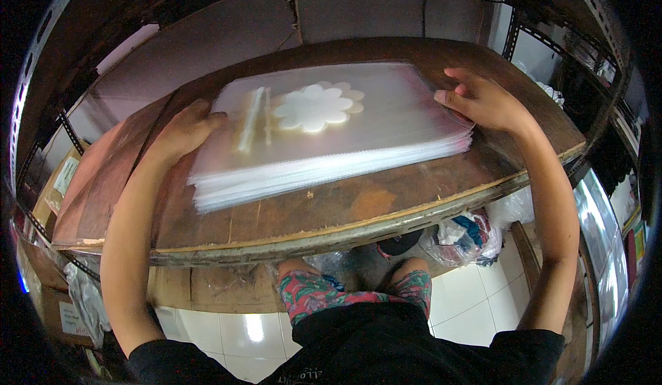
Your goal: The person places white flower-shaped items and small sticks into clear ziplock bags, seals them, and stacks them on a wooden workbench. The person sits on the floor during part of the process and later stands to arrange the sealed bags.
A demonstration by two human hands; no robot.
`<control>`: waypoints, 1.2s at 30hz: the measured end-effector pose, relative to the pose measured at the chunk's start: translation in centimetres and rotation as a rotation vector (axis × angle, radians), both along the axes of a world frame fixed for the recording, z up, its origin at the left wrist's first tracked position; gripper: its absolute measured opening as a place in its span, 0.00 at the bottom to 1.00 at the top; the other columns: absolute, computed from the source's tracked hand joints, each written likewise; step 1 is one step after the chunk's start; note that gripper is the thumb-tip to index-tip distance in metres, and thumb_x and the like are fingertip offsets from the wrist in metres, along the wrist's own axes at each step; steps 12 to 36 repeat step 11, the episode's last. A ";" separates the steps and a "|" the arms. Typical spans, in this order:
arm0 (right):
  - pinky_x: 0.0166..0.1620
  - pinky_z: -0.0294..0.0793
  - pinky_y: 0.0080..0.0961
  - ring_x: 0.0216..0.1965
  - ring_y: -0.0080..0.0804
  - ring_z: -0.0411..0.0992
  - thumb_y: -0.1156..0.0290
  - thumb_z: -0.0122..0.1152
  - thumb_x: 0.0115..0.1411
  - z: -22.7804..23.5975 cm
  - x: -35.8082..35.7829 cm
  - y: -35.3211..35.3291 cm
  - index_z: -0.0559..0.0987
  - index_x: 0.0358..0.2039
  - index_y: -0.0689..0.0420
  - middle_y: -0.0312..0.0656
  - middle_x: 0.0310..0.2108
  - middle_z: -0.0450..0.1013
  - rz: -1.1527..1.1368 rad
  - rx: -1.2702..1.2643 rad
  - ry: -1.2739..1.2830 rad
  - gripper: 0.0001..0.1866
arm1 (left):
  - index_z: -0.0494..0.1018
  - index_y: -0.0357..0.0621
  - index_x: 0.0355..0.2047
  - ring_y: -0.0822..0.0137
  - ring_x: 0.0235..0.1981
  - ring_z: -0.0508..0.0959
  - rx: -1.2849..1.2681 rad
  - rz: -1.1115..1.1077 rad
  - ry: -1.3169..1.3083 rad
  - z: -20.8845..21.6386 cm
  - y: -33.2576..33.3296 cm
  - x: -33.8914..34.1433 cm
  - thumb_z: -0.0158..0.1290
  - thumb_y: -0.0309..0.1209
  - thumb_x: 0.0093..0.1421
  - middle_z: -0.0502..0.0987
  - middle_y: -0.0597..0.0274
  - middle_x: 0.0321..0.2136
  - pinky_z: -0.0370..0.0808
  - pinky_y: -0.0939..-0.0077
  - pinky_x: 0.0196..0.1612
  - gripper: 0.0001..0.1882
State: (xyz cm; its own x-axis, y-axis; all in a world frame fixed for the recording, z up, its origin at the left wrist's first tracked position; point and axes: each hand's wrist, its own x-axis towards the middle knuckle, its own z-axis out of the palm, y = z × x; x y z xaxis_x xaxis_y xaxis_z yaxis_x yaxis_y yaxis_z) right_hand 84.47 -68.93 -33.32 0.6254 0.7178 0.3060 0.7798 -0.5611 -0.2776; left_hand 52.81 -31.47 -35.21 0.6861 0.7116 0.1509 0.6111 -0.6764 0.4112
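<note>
A thick stack of clear plastic bags (386,129) lies flat on the brown wooden table. Their near edges fan out slightly, and the top sheet mirrors a white flower shape and a bright strip. At the stack's left edge rests my left hand (185,131), its thumb reaching over the border and its fingers along the side, partly hidden. By the right edge is my right hand (486,102), with thumb and forefinger apart and the thumb close to the corner. Neither hand lifts a bag.
The worn wooden table (372,202) ends in a chipped front edge above my legs. Below it on the right, a clear plastic bag holds coloured cloth (469,237). Perforated metal shelf posts (512,33) flank the table, and cardboard boxes (65,309) stand at the left.
</note>
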 end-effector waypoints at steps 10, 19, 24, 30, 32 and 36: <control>0.52 0.71 0.32 0.53 0.44 0.71 0.35 0.57 0.54 1.8 -0.3 1.9 0.69 0.59 0.54 0.53 0.55 0.69 0.203 -0.250 0.127 0.41 | 0.75 0.38 0.47 0.52 0.45 0.79 0.193 0.008 0.083 1.3 -6.0 0.7 0.54 0.45 0.53 0.79 0.40 0.40 0.69 0.62 0.52 0.27; 0.52 0.71 0.31 0.54 0.43 0.70 0.35 0.58 0.54 1.7 -0.3 2.1 0.69 0.59 0.54 0.52 0.56 0.68 0.192 -0.277 0.115 0.42 | 0.76 0.40 0.47 0.52 0.45 0.79 0.258 0.017 0.078 0.9 -5.4 0.3 0.54 0.46 0.52 0.79 0.40 0.40 0.69 0.62 0.53 0.27; 0.52 0.71 0.31 0.54 0.43 0.70 0.35 0.58 0.54 1.7 -0.3 2.1 0.69 0.59 0.54 0.52 0.56 0.68 0.192 -0.277 0.115 0.42 | 0.76 0.40 0.47 0.52 0.45 0.79 0.258 0.017 0.078 0.9 -5.4 0.3 0.54 0.46 0.52 0.79 0.40 0.40 0.69 0.62 0.53 0.27; 0.52 0.71 0.31 0.54 0.43 0.70 0.35 0.58 0.54 1.7 -0.3 2.1 0.69 0.59 0.54 0.52 0.56 0.68 0.192 -0.277 0.115 0.42 | 0.76 0.40 0.47 0.52 0.45 0.79 0.258 0.017 0.078 0.9 -5.4 0.3 0.54 0.46 0.52 0.79 0.40 0.40 0.69 0.62 0.53 0.27; 0.52 0.71 0.31 0.54 0.43 0.70 0.35 0.58 0.54 1.7 -0.3 2.1 0.69 0.59 0.54 0.52 0.56 0.68 0.192 -0.277 0.115 0.42 | 0.76 0.40 0.47 0.52 0.45 0.79 0.258 0.017 0.078 0.9 -5.4 0.3 0.54 0.46 0.52 0.79 0.40 0.40 0.69 0.62 0.53 0.27; 0.52 0.71 0.31 0.54 0.43 0.70 0.35 0.58 0.54 1.7 -0.3 2.1 0.69 0.59 0.54 0.52 0.56 0.68 0.192 -0.277 0.115 0.42 | 0.76 0.40 0.47 0.52 0.45 0.79 0.258 0.017 0.078 0.9 -5.4 0.3 0.54 0.46 0.52 0.79 0.40 0.40 0.69 0.62 0.53 0.27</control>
